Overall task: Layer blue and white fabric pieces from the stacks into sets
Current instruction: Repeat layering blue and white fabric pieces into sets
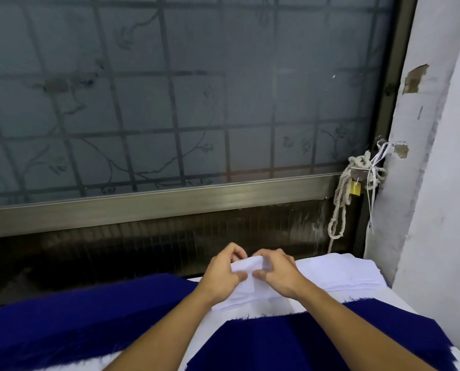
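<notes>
Frosted window [170, 103]: fills the far side of the scene; dark grid bars and a branch-and-leaf pattern show through the glass, and a brushed metal rail runs along its lower edge with a dark panel beneath. White wall [437, 183]: stands at the right, with chipped patches in its paint. Blue fabric stack [76, 317]: deep blue with frayed edges, lying on the left side of the white work surface [402, 301] and reaching from the near left edge towards the centre. Blue fabric piece [303, 344]: spread flat at near centre and right, under both forearms, its frayed far edge just beside the white cloth. White fabric stack [343, 274]: layered sheets at far right, against the dark panel and close to the wall. White fabric piece [246, 287]: lies at the left end of the white stack, its far edge lifted and bunched between the two hands, its near part draping down towards the blue piece. Left hand [222, 274]: fingers curled over the lifted far edge, thumb pressed on the cloth from the near side, pinching it. Right hand [279, 274]: just beside the left, thumbs almost touching, likewise pinching the same white piece. Rope [341, 199]: pale, knotted and looped at the window's lower right corner, with thin white cords hanging alongside. Padlock [355, 188]: small, brass-coloured, hanging among the rope loops.
</notes>
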